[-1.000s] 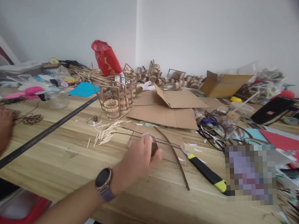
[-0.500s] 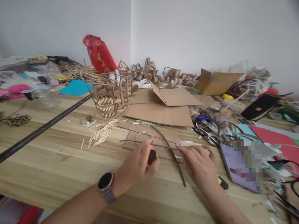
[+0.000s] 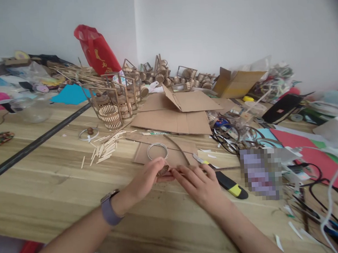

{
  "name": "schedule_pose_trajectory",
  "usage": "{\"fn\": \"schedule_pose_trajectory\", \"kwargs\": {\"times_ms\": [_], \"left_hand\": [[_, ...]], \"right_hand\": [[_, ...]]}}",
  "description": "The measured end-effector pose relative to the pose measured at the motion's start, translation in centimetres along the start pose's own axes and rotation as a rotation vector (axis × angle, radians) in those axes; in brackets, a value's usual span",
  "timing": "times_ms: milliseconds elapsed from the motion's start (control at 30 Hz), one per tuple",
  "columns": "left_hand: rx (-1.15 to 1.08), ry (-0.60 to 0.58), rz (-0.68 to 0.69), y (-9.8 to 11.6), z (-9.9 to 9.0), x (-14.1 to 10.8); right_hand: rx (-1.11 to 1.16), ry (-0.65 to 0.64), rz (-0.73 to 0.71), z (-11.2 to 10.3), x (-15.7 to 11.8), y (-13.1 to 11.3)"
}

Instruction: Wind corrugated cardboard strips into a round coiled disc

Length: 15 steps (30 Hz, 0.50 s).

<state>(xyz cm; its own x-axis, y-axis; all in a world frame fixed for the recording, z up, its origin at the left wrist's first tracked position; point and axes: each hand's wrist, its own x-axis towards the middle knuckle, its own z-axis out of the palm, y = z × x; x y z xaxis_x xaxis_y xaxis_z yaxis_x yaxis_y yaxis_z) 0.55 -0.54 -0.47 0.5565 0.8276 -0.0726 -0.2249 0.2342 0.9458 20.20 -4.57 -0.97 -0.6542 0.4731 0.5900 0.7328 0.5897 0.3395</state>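
My left hand (image 3: 149, 176) is closed around a small dark brown round piece (image 3: 163, 170), its thumb on top. Close beside it, my right hand (image 3: 201, 183) grips a thin brown strip (image 3: 229, 169), which sticks out to the right past its fingers. The fingertips of both hands nearly meet at the round piece. Whether the strip touches that piece is hidden by the fingers. A second, curved brown strip (image 3: 177, 146) lies beyond my right hand, its near part out of sight. Just past the hands a pale wire ring (image 3: 157, 151) rests on a cardboard sheet (image 3: 143, 153).
A black and yellow utility knife (image 3: 230, 184) lies right of my right hand, blade showing. Several small slatted baskets (image 3: 110, 117) stand behind loose wooden sticks (image 3: 107, 149). A long dark bar (image 3: 41, 141) crosses the left side. Folded cardboard (image 3: 171, 120) and tangled cables (image 3: 228, 135) lie farther off.
My hands have come together, and the strip that stretched leftward between them now extends right of my right hand. The knife, mostly covered before, shows now. The view has shifted slightly.
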Motion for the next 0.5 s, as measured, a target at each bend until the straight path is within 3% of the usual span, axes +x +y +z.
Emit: {"fn": "schedule_pose_trajectory", "kwargs": {"times_ms": [233, 367, 500], "left_hand": [[-0.031, -0.010, -0.200, 0.2, -0.5, 0.5], [-0.010, 0.038, -0.186, 0.7, -0.3, 0.3], [0.061, 0.007, -0.150, 1.1, 0.1, -0.3]], "right_hand": [[0.148, -0.039, 0.071, -0.2, -0.9, 1.2], [0.147, 0.018, 0.120, 0.1, -1.3, 1.1], [0.262, 0.045, 0.143, 0.3, -1.0, 1.1]]}}
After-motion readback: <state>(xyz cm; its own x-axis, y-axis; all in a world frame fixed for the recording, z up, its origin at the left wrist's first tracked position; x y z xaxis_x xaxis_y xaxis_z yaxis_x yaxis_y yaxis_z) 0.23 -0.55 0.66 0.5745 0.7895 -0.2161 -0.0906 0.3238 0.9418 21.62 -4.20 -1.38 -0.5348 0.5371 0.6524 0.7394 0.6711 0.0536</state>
